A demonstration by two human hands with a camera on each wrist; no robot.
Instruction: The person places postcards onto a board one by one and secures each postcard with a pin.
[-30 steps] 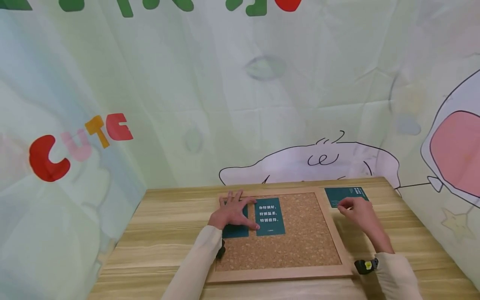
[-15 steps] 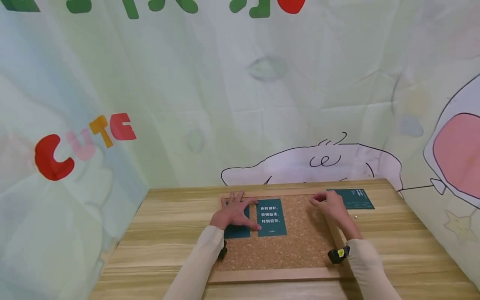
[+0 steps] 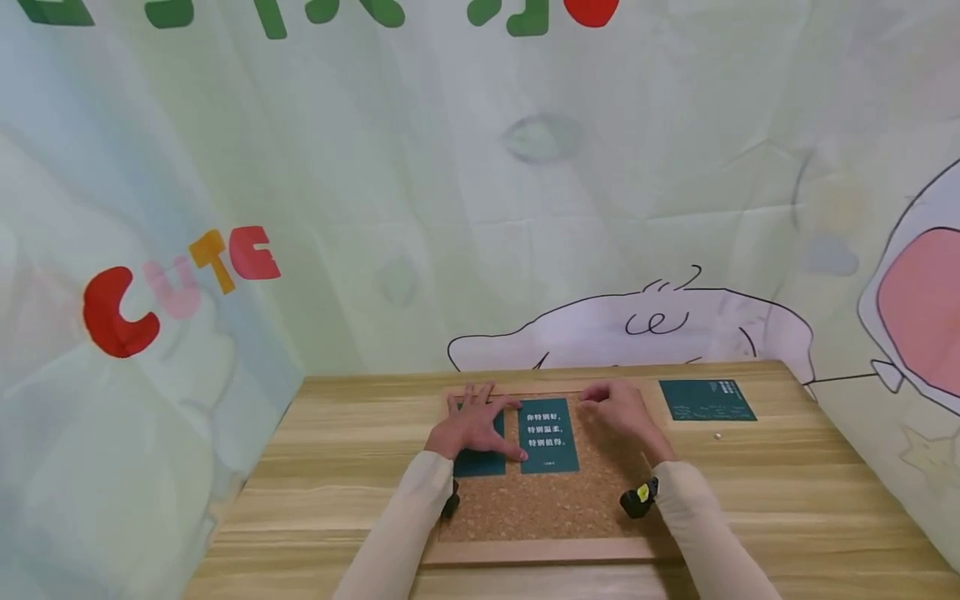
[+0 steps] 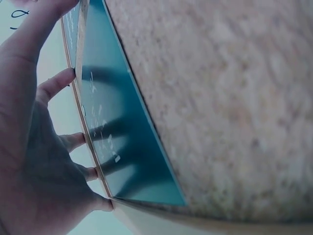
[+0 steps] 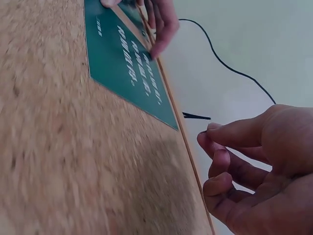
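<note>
My left hand (image 3: 471,427) rests with spread fingers over a dark green card (image 3: 483,464) on the framed corkboard (image 3: 600,517). Its thumb and forefinger reach the left edge of a second green card (image 3: 550,450), printed with white Chinese characters. In the left wrist view, the fingers stand along the frame beside the first card (image 4: 107,63). My right hand (image 3: 622,414) hovers over the cork near the second card's upper right corner. In the right wrist view, its thumb and forefinger pinch a tiny pin (image 5: 204,131), mostly hidden by the fingertips; the other fingers are curled.
A third green card (image 3: 708,402) lies on the wooden table (image 3: 337,475) to the right of the board. Nearer than that card is a small whitish round thing (image 3: 717,436). Behind the table hangs a printed curtain (image 3: 420,208).
My right hand has moved left, from beside the third card across the frame to the second card's upper right corner, uncovering the small whitish thing. The left hand has stayed in place.
</note>
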